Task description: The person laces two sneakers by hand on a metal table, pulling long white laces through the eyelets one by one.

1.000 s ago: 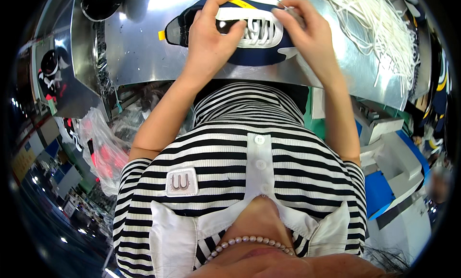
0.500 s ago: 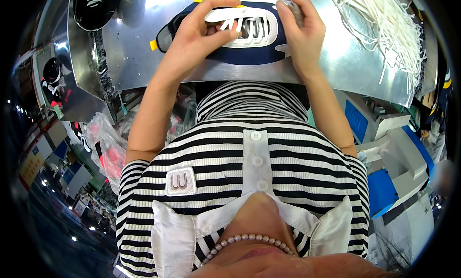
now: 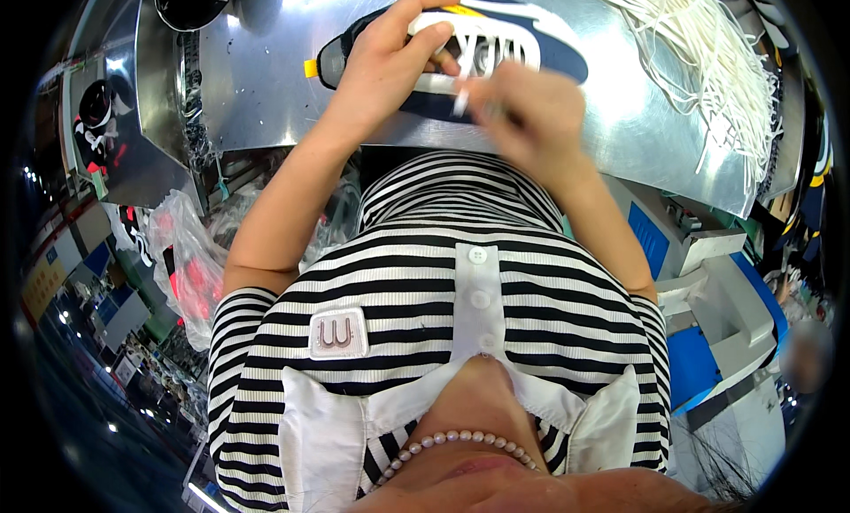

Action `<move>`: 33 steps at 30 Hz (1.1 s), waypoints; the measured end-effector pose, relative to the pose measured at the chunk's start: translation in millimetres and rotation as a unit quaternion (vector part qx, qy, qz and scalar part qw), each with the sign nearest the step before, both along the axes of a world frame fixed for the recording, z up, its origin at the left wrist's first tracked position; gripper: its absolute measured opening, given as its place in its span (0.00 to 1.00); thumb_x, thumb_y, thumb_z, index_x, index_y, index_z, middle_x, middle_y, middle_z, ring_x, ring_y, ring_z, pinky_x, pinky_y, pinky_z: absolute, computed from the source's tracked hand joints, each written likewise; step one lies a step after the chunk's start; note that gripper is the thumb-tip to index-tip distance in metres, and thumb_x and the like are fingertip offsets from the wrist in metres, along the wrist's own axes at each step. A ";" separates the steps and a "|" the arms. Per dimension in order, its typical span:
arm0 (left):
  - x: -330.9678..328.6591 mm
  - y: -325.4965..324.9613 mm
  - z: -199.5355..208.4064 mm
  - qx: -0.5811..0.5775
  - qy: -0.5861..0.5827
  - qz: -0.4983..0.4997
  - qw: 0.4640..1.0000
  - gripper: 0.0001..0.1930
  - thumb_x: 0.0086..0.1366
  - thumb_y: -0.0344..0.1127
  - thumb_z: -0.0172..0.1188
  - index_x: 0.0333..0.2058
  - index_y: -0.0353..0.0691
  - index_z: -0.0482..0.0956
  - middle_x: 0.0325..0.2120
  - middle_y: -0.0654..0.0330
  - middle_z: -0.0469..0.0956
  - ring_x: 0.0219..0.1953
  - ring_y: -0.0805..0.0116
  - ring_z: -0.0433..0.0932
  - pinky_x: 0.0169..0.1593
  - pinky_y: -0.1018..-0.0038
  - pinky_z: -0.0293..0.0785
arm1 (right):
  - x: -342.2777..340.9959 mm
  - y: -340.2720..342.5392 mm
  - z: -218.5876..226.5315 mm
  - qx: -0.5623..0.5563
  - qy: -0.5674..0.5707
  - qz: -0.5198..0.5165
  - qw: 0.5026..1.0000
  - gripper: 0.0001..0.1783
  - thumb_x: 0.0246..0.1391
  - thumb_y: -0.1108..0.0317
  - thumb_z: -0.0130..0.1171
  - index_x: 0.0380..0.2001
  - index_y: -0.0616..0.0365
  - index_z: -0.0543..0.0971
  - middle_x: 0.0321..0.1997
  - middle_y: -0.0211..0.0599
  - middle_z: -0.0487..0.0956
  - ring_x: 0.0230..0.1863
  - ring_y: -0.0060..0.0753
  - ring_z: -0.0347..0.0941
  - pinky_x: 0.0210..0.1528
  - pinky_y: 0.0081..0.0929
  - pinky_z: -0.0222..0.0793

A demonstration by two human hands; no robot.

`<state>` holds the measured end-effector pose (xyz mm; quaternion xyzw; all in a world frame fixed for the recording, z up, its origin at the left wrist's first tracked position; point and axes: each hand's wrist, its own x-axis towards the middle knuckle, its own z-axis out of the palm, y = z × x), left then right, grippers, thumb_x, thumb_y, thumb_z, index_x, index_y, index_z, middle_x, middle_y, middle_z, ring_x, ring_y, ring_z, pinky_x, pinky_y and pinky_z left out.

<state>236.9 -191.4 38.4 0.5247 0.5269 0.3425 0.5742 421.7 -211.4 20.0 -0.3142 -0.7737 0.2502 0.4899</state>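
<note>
A navy shoe upper (image 3: 562, 54) with white and yellow trim lies on its side-to-side length on the metal table, its heel tab to the left. My left hand (image 3: 385, 66) grips it near the ankle opening, thumb and fingers closed at the white eyelet panel. White shoelace (image 3: 462, 102) crosses the eyelets, and a short end stands out toward me. My right hand (image 3: 536, 115) is at the near side of the eyelets, blurred by motion. Its fingers are pinched at that lace end, and they cover part of the panel.
The shiny metal table (image 3: 266, 88) carries a heap of loose white laces (image 3: 708, 70) at the right. A black shoe (image 3: 190, 1) stands at the far left. Clear plastic bags (image 3: 181, 247) hang below the left edge; a grey and blue machine (image 3: 717, 327) is at lower right.
My right hand has come from the shoe's toe end down and left to the eyelets, at the lace. My left hand and the shoe have shifted slightly right.
</note>
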 end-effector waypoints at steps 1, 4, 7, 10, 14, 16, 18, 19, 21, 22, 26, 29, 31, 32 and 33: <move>6.6 3.0 1.3 -0.046 0.006 0.033 0.998 0.19 0.72 0.37 0.54 0.59 0.41 0.72 0.35 0.59 0.81 0.33 0.78 0.77 0.42 0.82 0.74 | -4.2 -10.7 6.5 0.023 0.018 0.034 0.999 0.12 0.43 0.78 0.67 0.33 0.50 0.85 0.18 0.27 0.69 0.15 0.27 0.65 0.16 0.23 0.56; 8.0 16.6 -7.8 -0.023 0.011 0.029 0.999 0.19 0.72 0.36 0.54 0.59 0.42 0.72 0.36 0.58 0.81 0.36 0.77 0.78 0.42 0.80 0.75 | -11.3 -29.8 8.1 -0.005 0.058 0.100 0.993 0.13 0.43 0.77 0.67 0.35 0.52 0.85 0.18 0.26 0.69 0.14 0.25 0.63 0.15 0.23 0.53; 7.8 20.9 -3.2 0.009 0.063 -0.020 0.998 0.19 0.73 0.36 0.52 0.60 0.41 0.70 0.37 0.57 0.81 0.37 0.73 0.79 0.45 0.78 0.75 | 0.7 -16.4 -1.0 -0.146 -0.008 -0.011 0.989 0.09 0.47 0.73 0.67 0.34 0.51 0.83 0.23 0.27 0.75 0.17 0.26 0.69 0.18 0.23 0.62; -0.9 3.7 14.2 0.065 0.205 -0.086 0.973 0.21 0.74 0.35 0.51 0.63 0.41 0.66 0.40 0.53 0.82 0.40 0.69 0.80 0.49 0.74 0.74 | 16.7 -16.7 5.7 -0.268 0.025 0.032 0.962 0.13 0.50 0.73 0.67 0.41 0.54 0.84 0.26 0.31 0.79 0.21 0.24 0.72 0.24 0.20 0.64; -10.2 -32.5 31.0 0.168 0.214 -0.047 0.961 0.21 0.67 0.30 0.60 0.59 0.40 0.70 0.38 0.55 0.82 0.40 0.68 0.81 0.47 0.73 0.75 | 38.2 -34.0 3.4 -0.457 0.078 -0.039 0.885 0.11 0.54 0.69 0.67 0.41 0.57 0.85 0.30 0.30 0.82 0.27 0.16 0.73 0.28 0.19 0.67; -10.9 -34.9 24.9 0.169 0.269 -0.082 0.945 0.16 0.67 0.29 0.60 0.52 0.38 0.74 0.36 0.56 0.82 0.37 0.68 0.81 0.44 0.74 0.75 | 32.9 -31.5 -5.9 -0.478 0.092 -0.094 0.869 0.11 0.54 0.66 0.68 0.38 0.60 0.85 0.28 0.24 0.81 0.27 0.13 0.70 0.28 0.18 0.66; -4.9 -33.7 21.5 0.203 0.304 -0.087 0.927 0.08 0.66 0.29 0.61 0.43 0.34 0.77 0.32 0.57 0.81 0.33 0.68 0.81 0.39 0.76 0.75 | 18.2 -22.2 -5.1 -0.495 0.051 -0.093 0.863 0.10 0.53 0.66 0.69 0.35 0.61 0.85 0.26 0.23 0.80 0.25 0.13 0.68 0.27 0.17 0.65; -5.0 -32.4 20.0 0.205 0.303 -0.084 0.927 0.09 0.66 0.29 0.61 0.43 0.35 0.77 0.32 0.57 0.81 0.32 0.68 0.81 0.39 0.76 0.75 | 9.8 -19.3 -3.9 -0.503 0.033 -0.093 0.859 0.10 0.52 0.66 0.69 0.34 0.61 0.85 0.24 0.23 0.79 0.25 0.13 0.68 0.27 0.17 0.64; -6.5 -29.7 15.3 0.210 0.302 -0.079 0.927 0.10 0.65 0.29 0.61 0.44 0.36 0.77 0.32 0.56 0.81 0.32 0.67 0.80 0.39 0.76 0.75 | 0.1 -19.9 -2.4 -0.494 0.077 -0.114 0.859 0.09 0.53 0.66 0.70 0.31 0.61 0.84 0.22 0.20 0.77 0.24 0.10 0.64 0.26 0.13 0.60; -7.3 -30.1 13.7 0.194 0.283 -0.064 0.937 0.10 0.66 0.30 0.61 0.45 0.36 0.77 0.32 0.55 0.81 0.32 0.65 0.80 0.39 0.75 0.75 | -1.9 -22.1 -0.8 -0.496 0.100 -0.111 0.855 0.09 0.53 0.66 0.69 0.30 0.61 0.83 0.22 0.19 0.76 0.24 0.10 0.64 0.26 0.13 0.59; -7.2 -29.4 17.1 0.200 0.285 -0.099 0.932 0.11 0.66 0.33 0.61 0.45 0.37 0.77 0.33 0.54 0.82 0.33 0.63 0.81 0.39 0.73 0.75 | -2.0 -14.0 4.2 -0.435 0.149 -0.115 0.880 0.08 0.54 0.67 0.69 0.31 0.61 0.82 0.22 0.18 0.76 0.24 0.08 0.64 0.25 0.12 0.59; -2.0 -28.9 18.4 0.207 0.302 -0.110 0.924 0.13 0.64 0.37 0.63 0.45 0.38 0.77 0.33 0.54 0.82 0.31 0.60 0.81 0.36 0.72 0.75 | -4.8 -5.2 -7.8 -0.339 0.098 -0.116 0.929 0.09 0.54 0.68 0.68 0.31 0.62 0.82 0.22 0.21 0.76 0.24 0.10 0.65 0.26 0.13 0.62; 3.8 -27.3 20.8 0.172 0.336 -0.114 0.919 0.14 0.63 0.39 0.65 0.44 0.40 0.78 0.33 0.55 0.83 0.29 0.59 0.81 0.33 0.72 0.74 | -3.0 -4.1 -6.2 -0.341 0.087 -0.116 0.929 0.09 0.55 0.68 0.68 0.33 0.64 0.81 0.23 0.25 0.77 0.24 0.11 0.66 0.27 0.15 0.64; 5.8 -27.5 19.0 0.183 0.342 -0.102 0.916 0.14 0.62 0.39 0.66 0.44 0.40 0.78 0.33 0.56 0.83 0.28 0.59 0.80 0.32 0.72 0.73 | -2.7 -3.5 -6.6 -0.345 0.093 -0.114 0.927 0.10 0.55 0.68 0.67 0.35 0.63 0.81 0.23 0.26 0.78 0.24 0.11 0.66 0.27 0.15 0.64; 7.9 -27.2 15.9 0.193 0.348 -0.090 0.913 0.14 0.62 0.40 0.66 0.43 0.41 0.78 0.33 0.56 0.83 0.27 0.59 0.80 0.31 0.71 0.73 | -2.0 -3.0 -6.5 -0.350 0.098 -0.112 0.925 0.11 0.56 0.68 0.67 0.37 0.63 0.80 0.24 0.27 0.78 0.24 0.11 0.66 0.27 0.15 0.64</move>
